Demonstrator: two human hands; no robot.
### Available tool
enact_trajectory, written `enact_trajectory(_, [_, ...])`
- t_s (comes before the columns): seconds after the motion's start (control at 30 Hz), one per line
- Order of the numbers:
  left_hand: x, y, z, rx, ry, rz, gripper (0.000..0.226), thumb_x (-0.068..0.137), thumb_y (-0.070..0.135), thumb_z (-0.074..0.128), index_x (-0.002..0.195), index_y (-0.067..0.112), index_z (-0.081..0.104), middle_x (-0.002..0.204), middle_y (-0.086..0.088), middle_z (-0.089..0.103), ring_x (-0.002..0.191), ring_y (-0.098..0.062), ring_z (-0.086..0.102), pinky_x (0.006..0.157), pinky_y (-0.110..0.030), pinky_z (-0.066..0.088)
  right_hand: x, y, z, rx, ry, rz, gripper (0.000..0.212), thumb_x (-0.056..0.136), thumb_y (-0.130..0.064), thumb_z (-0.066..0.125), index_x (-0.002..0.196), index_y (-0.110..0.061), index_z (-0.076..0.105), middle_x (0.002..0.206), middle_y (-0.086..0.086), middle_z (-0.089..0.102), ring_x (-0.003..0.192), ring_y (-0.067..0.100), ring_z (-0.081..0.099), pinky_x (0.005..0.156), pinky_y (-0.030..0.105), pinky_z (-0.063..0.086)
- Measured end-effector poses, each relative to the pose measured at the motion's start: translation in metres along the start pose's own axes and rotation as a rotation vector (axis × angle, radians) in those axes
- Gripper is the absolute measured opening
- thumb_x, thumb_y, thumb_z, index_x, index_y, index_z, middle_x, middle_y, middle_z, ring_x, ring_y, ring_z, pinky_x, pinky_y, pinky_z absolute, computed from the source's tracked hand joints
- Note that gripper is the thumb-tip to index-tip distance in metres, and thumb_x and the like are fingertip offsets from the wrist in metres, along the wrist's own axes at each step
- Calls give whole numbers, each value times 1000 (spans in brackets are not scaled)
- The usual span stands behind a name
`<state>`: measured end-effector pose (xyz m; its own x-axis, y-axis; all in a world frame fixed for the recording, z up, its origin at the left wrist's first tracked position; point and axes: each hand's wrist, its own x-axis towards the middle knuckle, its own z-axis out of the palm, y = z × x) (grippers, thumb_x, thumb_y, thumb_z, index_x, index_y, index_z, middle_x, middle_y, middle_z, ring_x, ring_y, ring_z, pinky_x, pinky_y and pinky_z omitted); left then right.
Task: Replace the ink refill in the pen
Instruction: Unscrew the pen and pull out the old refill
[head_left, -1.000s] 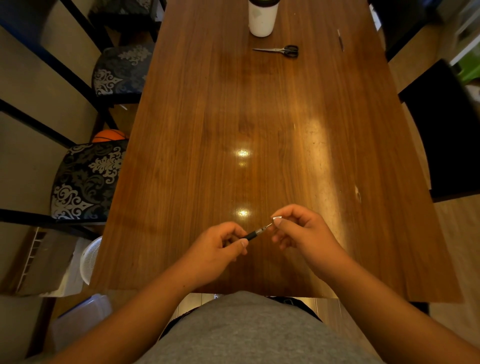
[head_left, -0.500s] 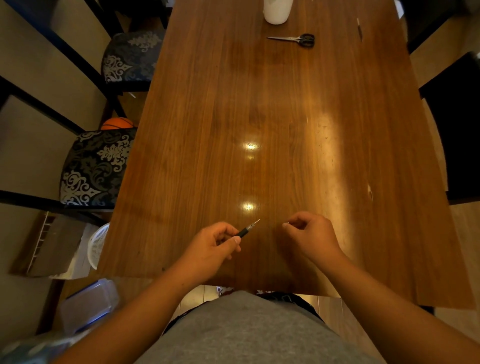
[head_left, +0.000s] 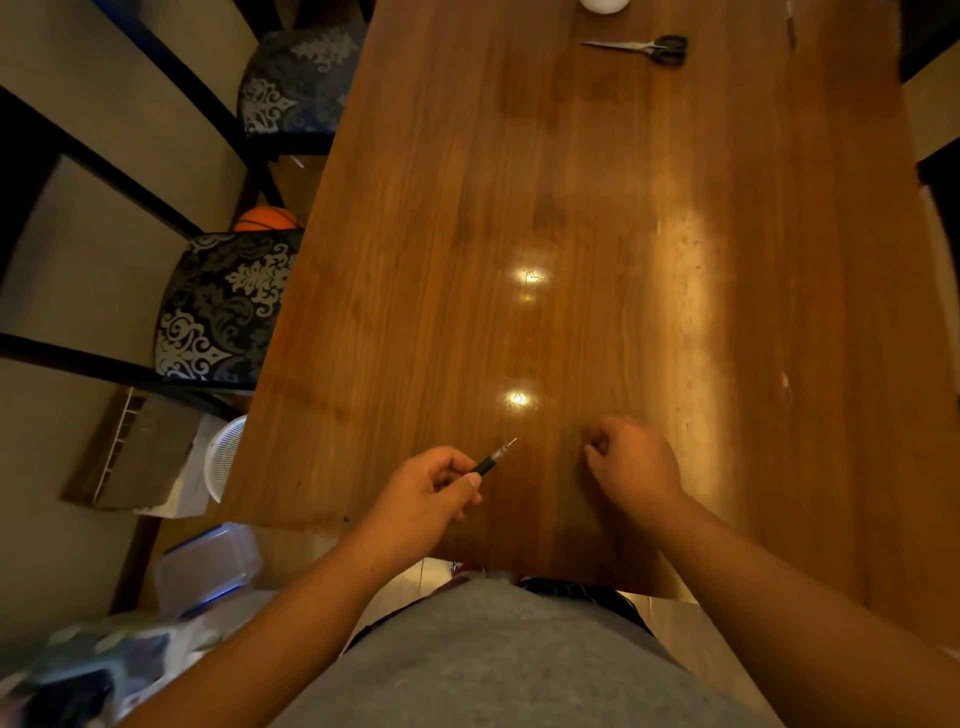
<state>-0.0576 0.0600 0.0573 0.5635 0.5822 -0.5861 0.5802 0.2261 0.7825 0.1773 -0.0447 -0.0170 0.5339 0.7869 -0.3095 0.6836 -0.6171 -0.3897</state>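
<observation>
left hand (head_left: 423, 491) grips pen (head_left: 491, 460).

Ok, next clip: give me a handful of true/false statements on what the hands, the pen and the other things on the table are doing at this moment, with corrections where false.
1. The left hand holds the pen with its tip pointing away from the person. True.
2. The right hand grips the pen's tip. False: it is curled closed to the right of the pen, apart from it.
3. A pair of scissors lies at the far end of the table. True.
4. The scissors lie between the two hands. False: they are far up the table, well beyond both hands.
5. The pen rests flat on the table. False: it sticks out from the left hand's fingers.
</observation>
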Motion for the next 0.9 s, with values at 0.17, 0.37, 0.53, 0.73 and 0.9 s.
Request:
enact_trajectory(0.17, [2, 1, 1, -6, -6, 4, 13, 93, 20, 58, 85, 29, 65, 75, 8, 73, 60, -1, 61, 50, -12, 45, 0, 2, -2, -1, -17, -9, 10, 80, -25, 68, 85, -17, 64, 79, -1, 60, 80, 23, 61, 68, 34, 48])
enact_trajectory(0.37, [8, 5, 6, 27, -50, -12, 14, 92, 18, 57, 89, 30, 65, 78, 10, 74, 60, 0, 62, 52, -15, 44, -36, -5, -20, 430, -157, 228, 13, 82, -25, 72, 91, -22, 63, 78, -2, 62, 68, 12, 59, 55, 22, 47])
enact_trajectory(0.53, [13, 9, 18, 66, -130, -10, 14, 92, 15, 58, 93, 28, 64, 78, 5, 73, 61, 2, 62, 55, -14, 44, -83, -34, -31, 972, -371, 328, 9, 82, -20, 74, 89, -25, 73, 72, -3, 72, 67, 12, 67, 60, 19, 51])
enact_trajectory(0.73, [16, 17, 35, 76, -244, 21, 10, 93, 11, 56, 99, 15, 63, 78, -1, 71, 59, -8, 63, 53, -21, 48, -93, -54, -36, 1285, -252, 371, 13, 87, -10, 66, 95, -14, 75, 74, 1, 75, 61, 6, 63, 54, 15, 49])
enact_trajectory(0.9, [19, 22, 39, 77, -286, 47, 12, 93, 10, 56, 94, 20, 62, 76, 0, 72, 60, -10, 66, 55, -25, 49, -88, -56, -39, 1348, -134, 422, 11, 87, -7, 65, 87, -13, 75, 67, 0, 72, 57, 7, 61, 50, 16, 47])
